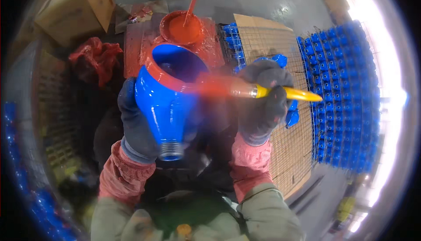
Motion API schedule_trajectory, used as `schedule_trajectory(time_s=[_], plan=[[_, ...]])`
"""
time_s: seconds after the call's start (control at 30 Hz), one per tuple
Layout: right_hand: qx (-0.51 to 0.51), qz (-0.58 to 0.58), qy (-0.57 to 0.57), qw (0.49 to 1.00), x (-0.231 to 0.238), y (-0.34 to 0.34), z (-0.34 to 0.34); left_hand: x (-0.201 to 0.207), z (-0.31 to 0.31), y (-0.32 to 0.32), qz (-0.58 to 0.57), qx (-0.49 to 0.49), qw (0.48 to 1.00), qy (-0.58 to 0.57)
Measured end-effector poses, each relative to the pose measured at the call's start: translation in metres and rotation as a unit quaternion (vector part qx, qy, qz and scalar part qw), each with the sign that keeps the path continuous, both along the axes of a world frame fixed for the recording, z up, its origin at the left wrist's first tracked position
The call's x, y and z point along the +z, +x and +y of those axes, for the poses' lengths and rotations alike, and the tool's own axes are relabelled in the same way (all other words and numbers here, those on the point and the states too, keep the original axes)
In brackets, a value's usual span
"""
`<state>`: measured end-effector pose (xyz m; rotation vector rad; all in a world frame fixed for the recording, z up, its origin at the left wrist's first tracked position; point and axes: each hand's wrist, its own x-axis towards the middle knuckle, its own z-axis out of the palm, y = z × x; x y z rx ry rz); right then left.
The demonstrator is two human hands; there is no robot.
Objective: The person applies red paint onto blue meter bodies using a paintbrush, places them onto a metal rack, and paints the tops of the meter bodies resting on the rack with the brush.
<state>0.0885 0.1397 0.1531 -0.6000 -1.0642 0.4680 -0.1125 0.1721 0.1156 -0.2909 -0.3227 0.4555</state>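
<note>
My left hand (135, 127), in a dark glove, is closed around a blue bell-shaped metal part (162, 105). The part's wide open mouth faces away from me, and its threaded neck points toward me. A red band runs along the rim of the mouth. Also gloved, my right hand (263, 109) grips a paintbrush (303, 95) by its yellow handle. Smeared by motion, the red bristles reach left to the right side of the rim; whether they touch it I cannot tell. Beyond the part stands a bowl (163, 32) of red paint with a red stick (191, 8) in it.
The bowl rests on a paint-covered red board (133, 52). On the right, a wire rack (289, 171) with cardboard holds a few blue parts (292, 114); further right stand many rows of blue parts (342, 92). A crumpled red bag (94, 57) and a cardboard box (76, 10) are at left.
</note>
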Motion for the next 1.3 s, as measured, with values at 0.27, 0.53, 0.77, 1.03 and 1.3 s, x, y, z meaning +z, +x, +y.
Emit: schedule_trajectory(time_s=[0.27,0.53,0.77,1.03,1.3], plan=[[0.151,0.159,-0.095,0.971,-0.034,0.019,0.017,-0.007,-0.008,0.001,0.034,-0.096,0.995,-0.014],[0.436,0.344,-0.038,0.831,-0.057,0.028,0.047,-0.011,-0.032,0.013,0.016,-0.208,0.977,0.036],[0.467,0.408,-0.077,0.781,-0.049,0.014,0.038,0.031,-0.034,0.029,0.121,-0.22,0.962,0.103],[0.389,0.368,-0.002,0.845,-0.056,0.014,0.044,0.057,-0.052,0.029,0.412,-0.077,0.905,-0.068],[-0.312,-0.211,-0.081,0.923,-0.035,0.016,0.034,-0.034,0.011,0.021,0.669,0.312,0.488,0.466]])
